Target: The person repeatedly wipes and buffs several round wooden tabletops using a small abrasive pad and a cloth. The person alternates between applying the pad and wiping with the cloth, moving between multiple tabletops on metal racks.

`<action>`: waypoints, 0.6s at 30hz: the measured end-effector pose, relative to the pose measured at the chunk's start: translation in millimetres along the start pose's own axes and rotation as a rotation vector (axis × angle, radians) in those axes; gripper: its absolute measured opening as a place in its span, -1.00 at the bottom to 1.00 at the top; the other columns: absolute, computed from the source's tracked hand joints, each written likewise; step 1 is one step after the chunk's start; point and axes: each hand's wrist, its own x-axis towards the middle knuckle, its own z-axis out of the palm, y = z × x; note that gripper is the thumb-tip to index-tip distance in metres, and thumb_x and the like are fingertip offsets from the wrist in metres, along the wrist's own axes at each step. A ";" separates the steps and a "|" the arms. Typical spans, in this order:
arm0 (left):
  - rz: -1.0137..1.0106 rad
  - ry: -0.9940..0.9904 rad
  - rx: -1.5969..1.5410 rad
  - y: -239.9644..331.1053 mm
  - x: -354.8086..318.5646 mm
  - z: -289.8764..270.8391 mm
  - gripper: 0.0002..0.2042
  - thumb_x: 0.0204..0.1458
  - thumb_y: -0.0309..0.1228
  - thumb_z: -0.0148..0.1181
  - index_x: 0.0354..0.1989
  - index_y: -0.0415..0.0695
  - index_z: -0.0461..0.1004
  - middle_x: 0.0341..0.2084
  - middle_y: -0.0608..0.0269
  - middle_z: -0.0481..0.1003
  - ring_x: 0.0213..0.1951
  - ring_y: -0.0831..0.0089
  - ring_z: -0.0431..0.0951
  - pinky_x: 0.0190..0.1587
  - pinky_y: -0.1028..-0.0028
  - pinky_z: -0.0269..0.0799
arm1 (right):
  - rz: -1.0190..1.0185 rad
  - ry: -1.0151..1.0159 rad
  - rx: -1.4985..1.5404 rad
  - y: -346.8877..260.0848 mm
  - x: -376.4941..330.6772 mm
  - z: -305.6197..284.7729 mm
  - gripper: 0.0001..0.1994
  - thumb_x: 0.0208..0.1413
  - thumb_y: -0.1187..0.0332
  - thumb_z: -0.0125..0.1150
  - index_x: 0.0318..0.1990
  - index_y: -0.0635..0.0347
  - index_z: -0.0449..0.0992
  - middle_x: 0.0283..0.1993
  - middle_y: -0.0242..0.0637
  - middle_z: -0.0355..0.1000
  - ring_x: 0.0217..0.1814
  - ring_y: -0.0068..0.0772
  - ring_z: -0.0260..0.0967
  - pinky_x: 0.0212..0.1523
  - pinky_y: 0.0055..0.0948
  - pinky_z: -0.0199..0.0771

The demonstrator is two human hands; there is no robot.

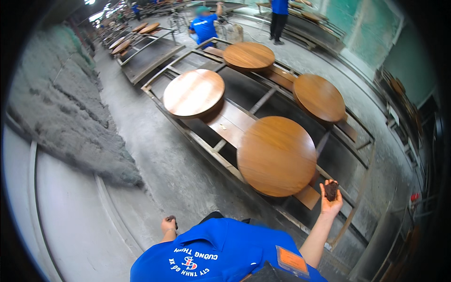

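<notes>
A long metal frame (263, 100) spreads out ahead of the fingers of the right hand (331, 203), running away and to their left, its rails presumably there to keep what it carries raised. Four round wooden tops (277, 156) lie on it: the nearest top just left of those fingers, the right-hand top (319, 97) beyond them, the shiny top (194, 92) and the far top (249, 55) farther off to the left. They sit apart from one another, probably so each rim can be reached. Wooden planks (230, 120) run beneath them, seemingly to bridge the gaps between the rails; one end sticks out just left of the same fingers.

The right hand is raised, palm turned up towards the body, fingers half bent and loosely cupped about a dark brown lump (331, 191) resting against them and the palm; I'd guess a light cradle is enough for it. The left hand (167, 226) is low beside the body, well apart from the frame, fingers curled in; a smaller dark piece (171, 219) shows at them, likely pinched there, though how firmly I can't tell
</notes>
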 end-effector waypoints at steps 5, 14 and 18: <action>-0.136 -0.029 -0.146 -71.8 59.2 -10.0 -0.57 -0.02 -0.23 0.45 -0.01 -0.21 0.68 -0.16 -0.10 0.72 -0.06 0.04 0.75 0.06 0.14 0.63 | 0.302 -0.193 0.146 167.6 -39.8 79.9 -0.51 0.48 0.38 -0.18 0.44 0.48 0.29 0.54 0.29 0.22 0.66 0.34 0.03 0.65 0.40 -0.07; 0.000 0.045 -0.185 -48.1 204.9 -57.2 -0.52 -0.02 -0.21 0.53 0.06 -0.18 0.66 -0.10 -0.08 0.71 -0.04 0.02 0.73 0.05 0.14 0.64 | 0.577 -0.370 0.213 449.1 -78.8 161.6 -0.59 0.42 0.30 0.09 0.31 0.34 0.45 0.35 0.18 0.44 0.50 0.19 0.33 0.55 0.35 0.26; 0.119 0.077 -0.334 4.9 248.4 -87.5 -0.56 0.03 -0.27 0.52 0.08 -0.17 0.64 -0.11 -0.01 0.71 -0.10 0.11 0.73 0.00 0.19 0.65 | 0.735 -0.424 0.129 519.0 -94.5 198.1 -0.61 0.43 0.27 0.08 0.29 0.28 0.47 0.38 0.21 0.38 0.58 0.40 0.16 0.54 0.63 0.01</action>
